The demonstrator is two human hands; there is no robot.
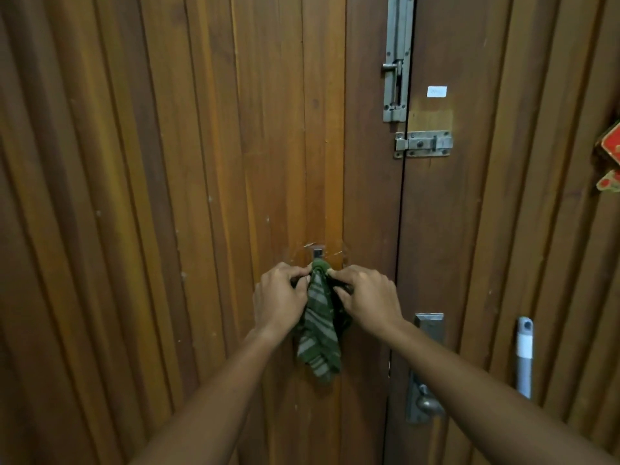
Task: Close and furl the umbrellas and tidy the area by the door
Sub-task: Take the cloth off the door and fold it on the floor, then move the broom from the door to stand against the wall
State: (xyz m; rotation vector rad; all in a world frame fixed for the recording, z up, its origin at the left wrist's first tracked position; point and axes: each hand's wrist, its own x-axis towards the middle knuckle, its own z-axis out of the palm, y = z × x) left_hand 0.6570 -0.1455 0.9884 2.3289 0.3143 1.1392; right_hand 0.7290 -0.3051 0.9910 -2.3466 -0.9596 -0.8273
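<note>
A green striped cloth [318, 333] hangs down the wooden door [201, 196] from a small stick-on hook [317, 252]. Its top is bunched just under the hook. My left hand [280, 298] pinches the cloth's top from the left, and my right hand [367, 300] pinches it from the right. Both arms reach up from the bottom of the view. No umbrella is in sight.
Two metal slide bolts [397, 58] [423, 143] sit at the seam of the double door. A lock plate with a round knob [425, 402] is at lower right. A white and grey handle [524, 357] stands against the right door. Red decorations [610, 156] hang at the right edge.
</note>
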